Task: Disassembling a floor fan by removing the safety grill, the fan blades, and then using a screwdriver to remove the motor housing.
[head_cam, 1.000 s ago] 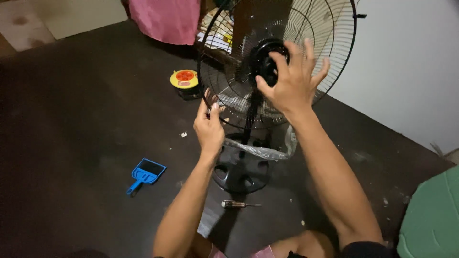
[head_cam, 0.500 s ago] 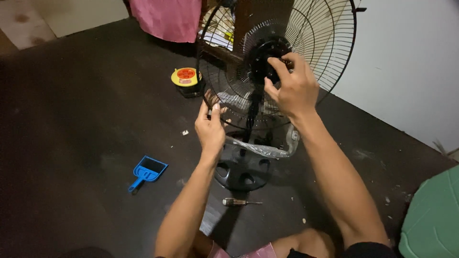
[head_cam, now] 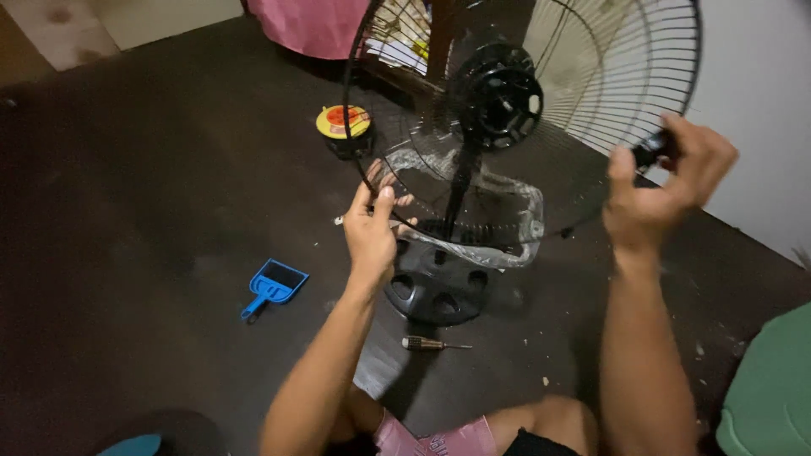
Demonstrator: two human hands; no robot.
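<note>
Right hand [head_cam: 663, 190] has come off the fan hub [head_cam: 504, 95], now out beside the wire guard [head_cam: 591, 101], fingers closed on a small black cap [head_cam: 653, 150]. Hub bare. Left hand [head_cam: 372, 228] grips the guard's lower rim. I read: cap unscrewed.

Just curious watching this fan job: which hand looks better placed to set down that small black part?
Probably the right hand: its fingers already pinch the small black part, off to the side of the wire guard. The left hand is busy gripping the guard's rim.
</note>
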